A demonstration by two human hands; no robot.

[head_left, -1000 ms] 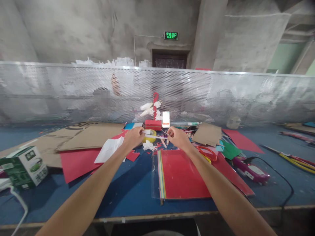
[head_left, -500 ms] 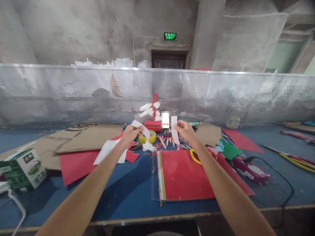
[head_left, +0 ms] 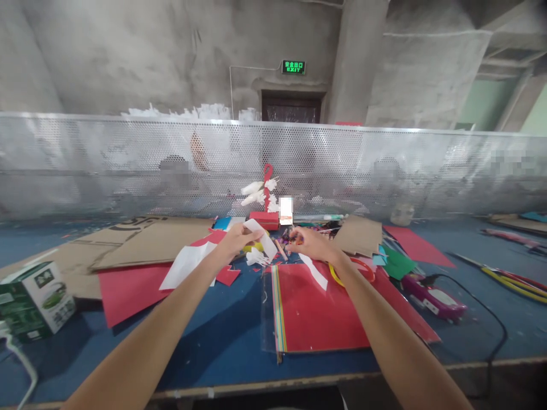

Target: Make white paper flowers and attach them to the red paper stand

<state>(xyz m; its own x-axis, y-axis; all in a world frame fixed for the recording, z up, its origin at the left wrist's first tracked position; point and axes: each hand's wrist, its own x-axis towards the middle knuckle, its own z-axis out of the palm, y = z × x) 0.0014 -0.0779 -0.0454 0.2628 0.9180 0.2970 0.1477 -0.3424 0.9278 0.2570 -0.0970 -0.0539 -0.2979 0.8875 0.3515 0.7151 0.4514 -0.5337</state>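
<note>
Beyond the far left corner of the red paper stack [head_left: 316, 319], the left hand [head_left: 239, 239] has its grip pinched on a white strip [head_left: 265, 244]; beyond the stack's far edge, the right hand [head_left: 310, 244] curls its fingers, its grip's hold impossible to tell; a second strip [head_left: 315, 273] shows over the stack's far part; a white paper flower [head_left: 256, 257] sits near that corner on the desk [head_left: 222, 336].

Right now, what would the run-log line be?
left hand: holds white strip | right hand: fingers bent, grip unclear | second strip: over red paper | scissors: beside right forearm
</note>
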